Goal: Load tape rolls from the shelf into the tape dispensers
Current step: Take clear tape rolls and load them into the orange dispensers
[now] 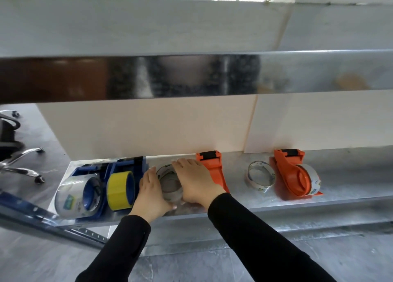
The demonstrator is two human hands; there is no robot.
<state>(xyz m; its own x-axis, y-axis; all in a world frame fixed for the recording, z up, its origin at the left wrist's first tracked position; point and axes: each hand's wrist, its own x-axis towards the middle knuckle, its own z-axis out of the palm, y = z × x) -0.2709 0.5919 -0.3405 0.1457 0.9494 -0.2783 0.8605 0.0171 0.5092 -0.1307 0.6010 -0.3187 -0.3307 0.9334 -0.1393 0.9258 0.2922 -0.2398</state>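
On the metal shelf (350, 181) a clear tape roll (169, 182) lies between my hands. My left hand (150, 193) cups its left side and my right hand (196, 181) covers its top and right side. Just right of my right hand stands an empty orange dispenser (213, 169), partly hidden by that hand. Further right, another orange dispenser (294, 173) holds a clear roll. A nearly used-up roll (260, 176) lies between the two orange dispensers. At the left, one blue dispenser (127, 171) carries a yellow roll (120, 191) and another blue dispenser (89, 196) carries a clear roll.
A shiny metal shelf edge (212, 77) crosses the view above the hands. Pale boards (148, 128) back the shelf. An office chair base (19, 160) stands on the grey floor at the left. A blue upright rail (27, 211) runs along the shelf's left front.
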